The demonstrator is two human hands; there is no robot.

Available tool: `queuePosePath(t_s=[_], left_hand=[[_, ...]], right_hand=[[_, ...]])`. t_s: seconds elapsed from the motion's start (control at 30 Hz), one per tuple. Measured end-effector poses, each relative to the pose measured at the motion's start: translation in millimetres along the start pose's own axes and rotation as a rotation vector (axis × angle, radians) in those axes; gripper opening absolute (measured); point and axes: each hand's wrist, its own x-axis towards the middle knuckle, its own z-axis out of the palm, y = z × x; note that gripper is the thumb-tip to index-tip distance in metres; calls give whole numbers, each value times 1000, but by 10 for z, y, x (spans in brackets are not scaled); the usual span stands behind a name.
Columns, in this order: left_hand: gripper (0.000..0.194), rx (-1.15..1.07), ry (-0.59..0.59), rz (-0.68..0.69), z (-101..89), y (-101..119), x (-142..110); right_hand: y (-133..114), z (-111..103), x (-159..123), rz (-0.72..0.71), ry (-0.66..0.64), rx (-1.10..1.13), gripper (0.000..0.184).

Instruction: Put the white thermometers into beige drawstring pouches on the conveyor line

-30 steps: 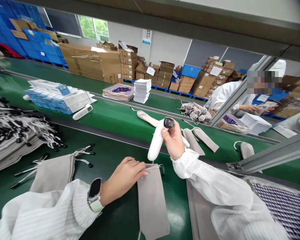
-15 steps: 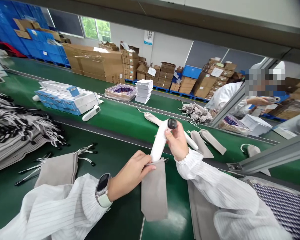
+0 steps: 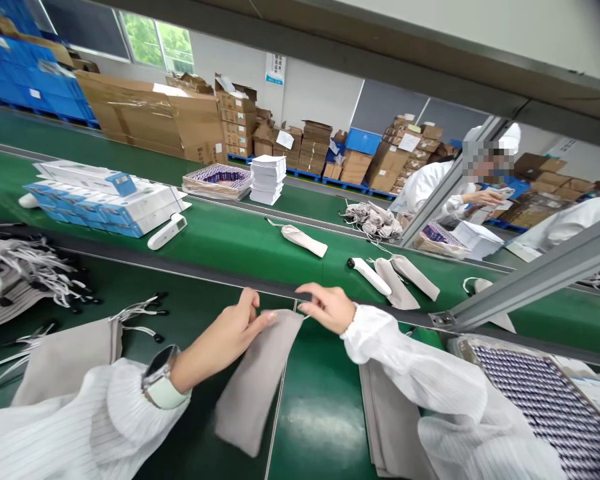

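Grey elongated fabric pouch: left hand is pinching its mouth; right hand, grip spread, is hovering just beside; closing is seemingly being prepared, next calling for fingertip pinching.

Beyond the far edge of the bench stands a white wall — dark panels, a bright window. Cardboard boxes line it.

Factory production hall, by appearance. Evidence: long green belt running beside green-topped bench; blue-and-white boxes and grey pouches in batches; cartons stacked on blue pallets towards far wall; co-worker in white workwear and cap across the belt; printed sign on wall.
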Motion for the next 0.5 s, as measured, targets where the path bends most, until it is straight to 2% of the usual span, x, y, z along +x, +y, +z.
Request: queuePosePath(t_s=[0.07,0.13,0.17,0.23,0.33,0.37,0.43,0.5], left_hand=[[33,5,-219,-40,-130,-17,-56],[40,-12,-275,-33,-237,-1,-104],[41,-30,-249,-23,-265,22,-119],[37,-81,-166,16,-251,91,-127],[33,-146,-106,134,-109,223,-109],[33,-153,-104,177,-67,257,-109],[30,-130,-93,243,-59,263,-144],[23,-51,-31,251,-192,119,-244]], right_hand=[[252,-105,6,27,100,-58,32],[436,-149,7,47,103,-85,30],[469,-129,0,46,65,-94,31],[385,17,-33,34,-77,-29,38],[-10,450,-96,34,-296,388,57],[-147,602,-100,43,-328,576,54],[-312,800,-52,98,-305,856,39],[-254,759,78,181,-87,909,43]])
